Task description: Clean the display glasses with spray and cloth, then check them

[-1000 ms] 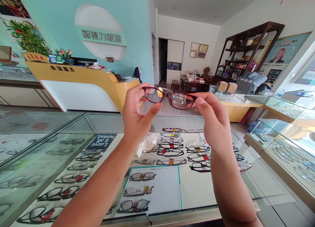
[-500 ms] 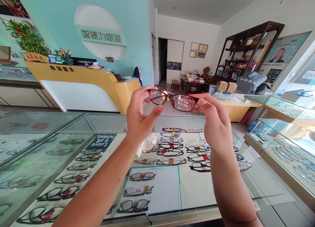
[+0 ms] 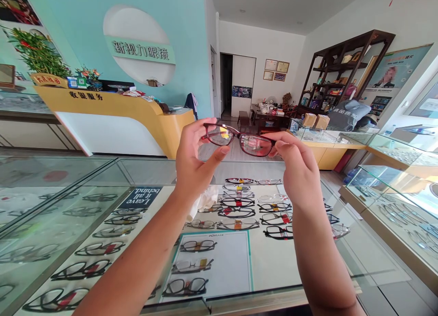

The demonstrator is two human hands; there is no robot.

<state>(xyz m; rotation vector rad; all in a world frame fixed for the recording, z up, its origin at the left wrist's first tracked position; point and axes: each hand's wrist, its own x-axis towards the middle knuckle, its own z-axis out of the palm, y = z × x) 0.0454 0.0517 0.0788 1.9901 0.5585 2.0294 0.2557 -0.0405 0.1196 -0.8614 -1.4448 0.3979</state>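
A pair of eyeglasses (image 3: 257, 145) with a dark red frame is held up in front of me, above the glass display case. My left hand (image 3: 195, 158) grips its left end, with the thumb below the left lens and the fingers partly behind the frame. At the right end, my right hand (image 3: 297, 163) pinches the frame corner between thumb and fingers. A yellow sticker shows on the left lens. The glasses tilt a little, the right side lower. The temples are mostly hidden.
Below my hands, the glass display case (image 3: 273, 265) holds rows of eyeglasses (image 3: 237, 223), a white-and-teal board (image 3: 229, 265) and a dark card (image 3: 142, 197). More glass cases (image 3: 407, 188) stand at right. A yellow-and-white counter (image 3: 130, 129) is farther off at left.
The eyeglasses have tilted slightly, the left end rising and the right lens dropping a little. Both hands keep their hold, nearly in the same place.
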